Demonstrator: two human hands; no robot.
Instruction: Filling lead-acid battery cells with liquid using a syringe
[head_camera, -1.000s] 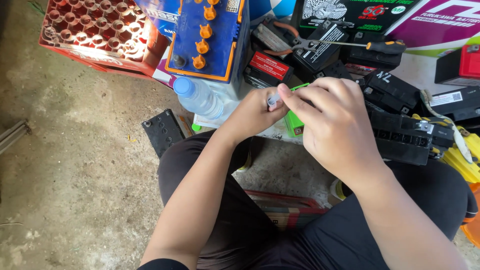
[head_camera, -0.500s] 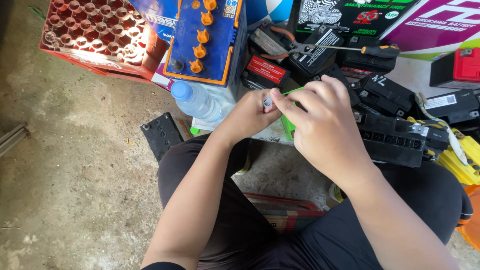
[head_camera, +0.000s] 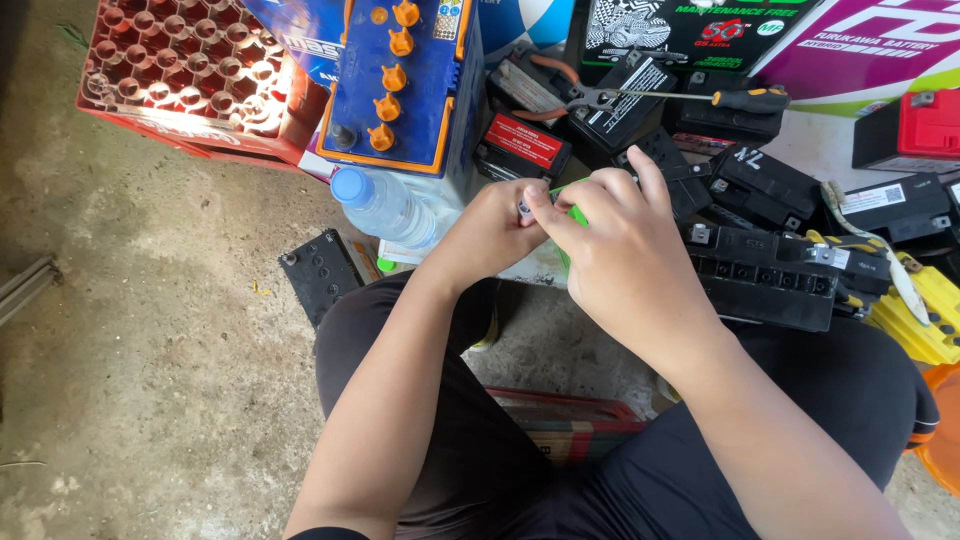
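From the head camera, your left hand (head_camera: 492, 235) is curled shut around a small pale tube (head_camera: 524, 209), of which only the tip shows past your fingers. Your right hand (head_camera: 610, 255) meets it from the other side, thumb and forefinger pinched on that same tip, the other fingers loosely bent. Both hands hang above the concrete floor (head_camera: 150, 330), just in front of your knees. A small green battery (head_camera: 566, 222) sits right behind them, mostly hidden by your right hand; whether either hand touches it I cannot tell.

Just left of your left hand lies a clear water bottle (head_camera: 385, 207) with a blue cap, and behind it a big blue battery (head_camera: 400, 85) with orange caps. A pile of black batteries (head_camera: 765, 270) crowds your right side, with pliers (head_camera: 570, 95) and a screwdriver (head_camera: 720, 98) resting on top.

What could go wrong, I judge: your grip on the tube is only fingertip-deep, so a twist or tug could flick it loose into the clutter. Your right wrist hovers near the battery terminals, and a slip could knock them.
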